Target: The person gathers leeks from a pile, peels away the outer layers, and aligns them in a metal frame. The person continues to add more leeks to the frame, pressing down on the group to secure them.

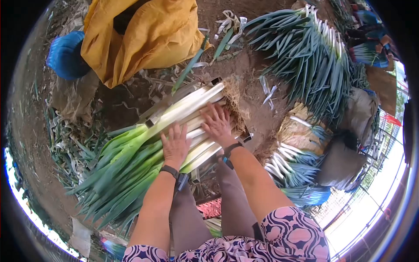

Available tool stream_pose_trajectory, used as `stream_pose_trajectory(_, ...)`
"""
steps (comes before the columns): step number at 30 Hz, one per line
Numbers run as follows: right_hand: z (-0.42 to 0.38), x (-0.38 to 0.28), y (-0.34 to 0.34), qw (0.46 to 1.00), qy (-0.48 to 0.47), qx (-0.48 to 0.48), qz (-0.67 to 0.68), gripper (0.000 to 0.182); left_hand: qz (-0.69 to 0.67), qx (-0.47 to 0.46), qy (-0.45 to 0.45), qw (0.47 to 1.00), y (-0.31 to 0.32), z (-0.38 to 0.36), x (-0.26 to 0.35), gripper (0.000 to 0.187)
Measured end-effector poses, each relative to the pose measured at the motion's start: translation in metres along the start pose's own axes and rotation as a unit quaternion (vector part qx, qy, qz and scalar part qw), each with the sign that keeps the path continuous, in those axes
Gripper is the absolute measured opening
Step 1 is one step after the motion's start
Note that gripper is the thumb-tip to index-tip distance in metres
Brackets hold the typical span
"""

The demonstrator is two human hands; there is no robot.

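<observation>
A thick bundle of leeks (131,161) lies across a low metal frame (195,175), white stalks and roots to the upper right, green leaves to the lower left. My left hand (176,144) rests on the stalks near where white turns green, its fingers stretched out. Closer to the roots, my right hand (217,123) lies with spread fingers on the white stalks. Both palms press down on the leeks from above, and neither hand is wrapped round a stalk. Each wrist wears a dark band.
Beyond the frame lie an orange cloth (148,39) and a blue bundle (67,55). A big pile of leeks (305,56) spreads at upper right, with smaller white-stalked bunches (288,163) below it. Leaf scraps (74,144) litter the soil at left. Grey sacks (340,163) stand at right.
</observation>
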State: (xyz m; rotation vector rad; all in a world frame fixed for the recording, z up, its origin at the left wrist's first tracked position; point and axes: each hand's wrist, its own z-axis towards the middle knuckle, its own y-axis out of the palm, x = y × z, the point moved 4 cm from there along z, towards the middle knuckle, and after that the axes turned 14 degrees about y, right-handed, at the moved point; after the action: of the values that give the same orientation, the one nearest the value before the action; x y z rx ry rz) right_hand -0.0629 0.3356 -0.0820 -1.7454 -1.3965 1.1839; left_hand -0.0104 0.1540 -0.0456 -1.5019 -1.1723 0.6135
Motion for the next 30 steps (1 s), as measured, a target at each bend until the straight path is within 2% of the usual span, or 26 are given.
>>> stream_pose_trajectory(2,-0.001,-0.001,-0.003,1.000,-0.005,-0.010,-0.001,0.054,0.010,0.008,0.001,1.000,-0.003,-0.001,-0.001,0.067)
stream_pose_trajectory(6,0.005,-0.019,-0.046,0.981,-0.109,0.135,0.091,0.048,0.017,0.005,0.003,1.000,-0.006,0.000,-0.001,0.068)
stream_pose_trajectory(7,0.016,-0.025,-0.064,0.971,-0.118,0.198,0.064,0.047,0.021,0.007,0.004,1.000,-0.006,0.000,-0.001,0.069)
stream_pose_trajectory(10,0.043,-0.029,-0.084,0.957,-0.219,0.173,0.078,0.045,0.012,0.013,0.004,1.000,-0.003,-0.002,0.000,0.069)
stream_pose_trajectory(11,0.046,-0.036,-0.093,0.947,-0.255,0.178,0.078,0.039,0.007,0.015,0.001,1.000,-0.003,-0.003,-0.001,0.069)
stream_pose_trajectory(14,0.062,-0.050,-0.088,0.940,-0.311,0.118,0.070,0.033,0.007,0.032,0.008,0.999,-0.006,-0.004,0.000,0.067)
stream_pose_trajectory(15,0.066,-0.050,-0.067,0.951,-0.295,0.068,0.065,0.029,0.003,0.029,0.008,1.000,-0.005,-0.004,0.000,0.067)
stream_pose_trajectory(17,0.064,-0.051,-0.055,0.952,-0.284,0.073,0.089,0.028,-0.004,0.023,0.008,1.000,-0.001,-0.005,-0.002,0.068)
stream_pose_trajectory(22,0.064,-0.050,-0.041,0.954,-0.271,0.090,0.094,0.029,0.026,0.099,0.041,0.994,-0.002,-0.008,-0.002,0.072)
stream_pose_trajectory(23,0.073,-0.047,-0.036,0.961,-0.267,0.031,0.072,0.028,0.037,0.111,0.043,0.992,-0.005,-0.011,-0.001,0.073)
stream_pose_trajectory(26,0.080,-0.047,-0.040,0.964,-0.260,-0.008,0.059,0.025,0.001,0.098,0.007,0.995,-0.023,-0.010,-0.004,0.079)
stream_pose_trajectory(27,0.080,-0.045,-0.040,0.966,-0.254,-0.011,0.057,0.027,-0.023,0.060,-0.046,0.997,-0.025,-0.008,-0.010,0.089)
stream_pose_trajectory(30,0.077,-0.044,-0.040,0.973,-0.223,-0.007,0.064,0.032,-0.065,-0.008,-0.090,0.994,-0.047,-0.008,-0.026,0.096)
